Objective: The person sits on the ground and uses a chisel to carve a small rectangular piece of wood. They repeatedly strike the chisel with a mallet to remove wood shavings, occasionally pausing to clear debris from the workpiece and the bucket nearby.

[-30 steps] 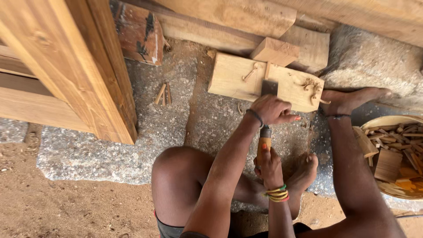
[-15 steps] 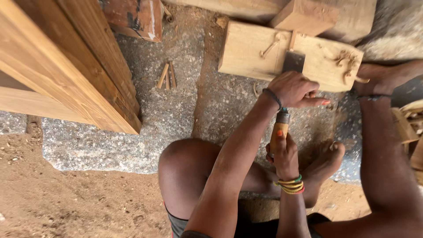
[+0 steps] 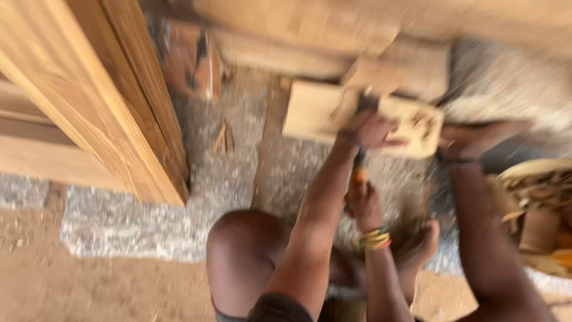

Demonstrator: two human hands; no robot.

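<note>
The view is blurred by motion. A flat pale wooden board lies on the stone slab ahead of me. My left hand rests on the board's near edge, closed around the front of a chisel-like tool. My right hand, with coloured bangles at the wrist, grips the tool's orange handle just below. My right foot lies against the board's right end. My other foot sits under my right hand.
A large wooden frame leans at the left. A round basket of wood scraps stands at the right. Thick timbers lie behind the board, with a reddish block and small wood bits on the stone.
Both hands have stayed on the tool at the board. The view has swung down and back up and is now smeared, and the basket has come back into sight.
</note>
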